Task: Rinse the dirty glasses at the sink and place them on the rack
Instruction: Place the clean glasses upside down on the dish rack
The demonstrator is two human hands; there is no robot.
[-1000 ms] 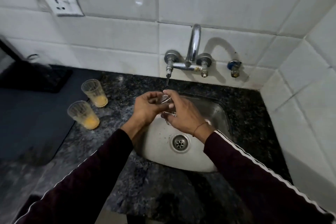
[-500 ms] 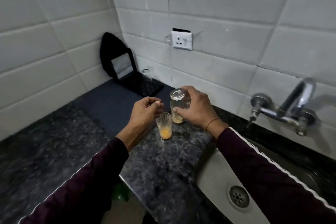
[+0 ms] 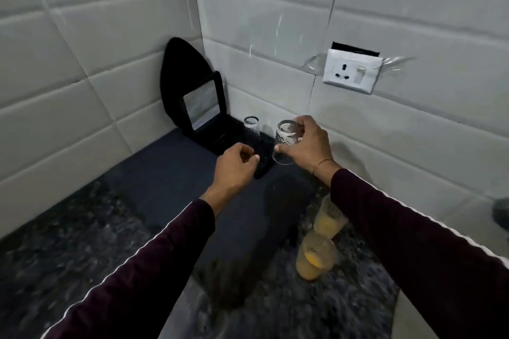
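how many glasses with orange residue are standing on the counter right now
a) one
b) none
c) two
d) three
c: two glasses with orange residue, one and another nearer the camera, stand on the counter under the right arm, while the right hand holds a clear glass upside down.

The right sleeve (image 3: pixel 407 228) covers part of the upper dirty glass (image 3: pixel 327 221). A dark object (image 3: pixel 501 213) is cut off by the right edge; identity indeterminate. The granite counter (image 3: pixel 68 256) is motion-blurred. The left hand (image 3: pixel 234 166) hides its curled fingertips.
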